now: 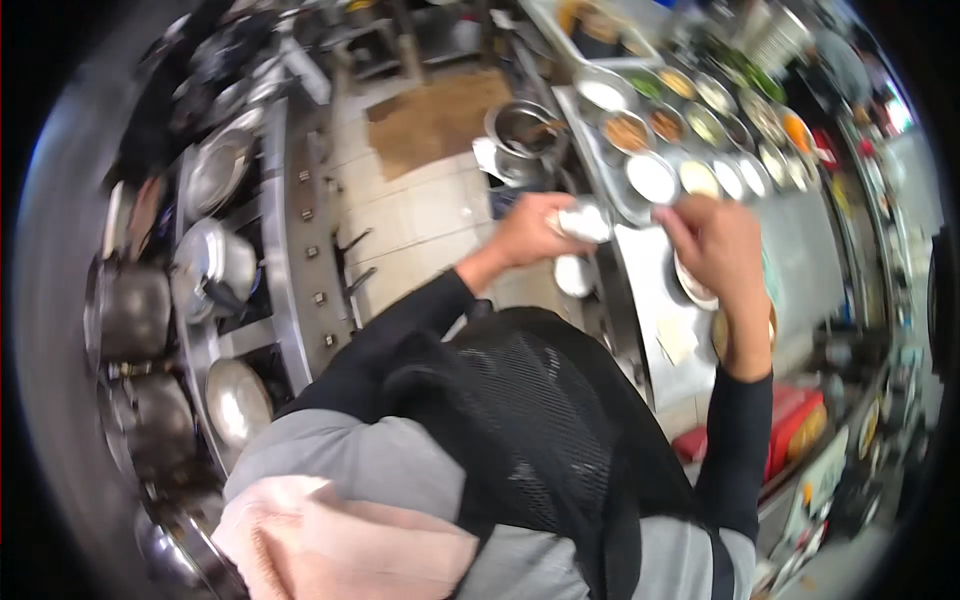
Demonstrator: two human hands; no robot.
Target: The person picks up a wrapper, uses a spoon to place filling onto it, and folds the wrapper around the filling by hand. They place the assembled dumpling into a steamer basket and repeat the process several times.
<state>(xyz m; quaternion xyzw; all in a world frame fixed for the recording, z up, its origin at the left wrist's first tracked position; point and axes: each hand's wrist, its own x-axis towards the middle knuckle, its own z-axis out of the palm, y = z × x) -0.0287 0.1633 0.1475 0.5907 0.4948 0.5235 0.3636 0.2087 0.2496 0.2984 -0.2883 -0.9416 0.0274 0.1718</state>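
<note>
both hands over the near end of the steel counter (800, 260).
left hand (525, 235) is curled around a small white container (585, 222), held just off the counter's left edge, above the floor. right hand (722, 245) hovers over the counter, fingers bunched; whether it pinches anything cannot be told. risk: a tilt or loose grip would likely spill the container onto the floor, not the counter. blur hides its contents; the ingredient bowls (652, 176) at the counter's far end are too small to identify.

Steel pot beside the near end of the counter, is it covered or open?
Open: the steel pot has no lid, and its dark inside shows, with what looks like a utensil resting in it.
</note>
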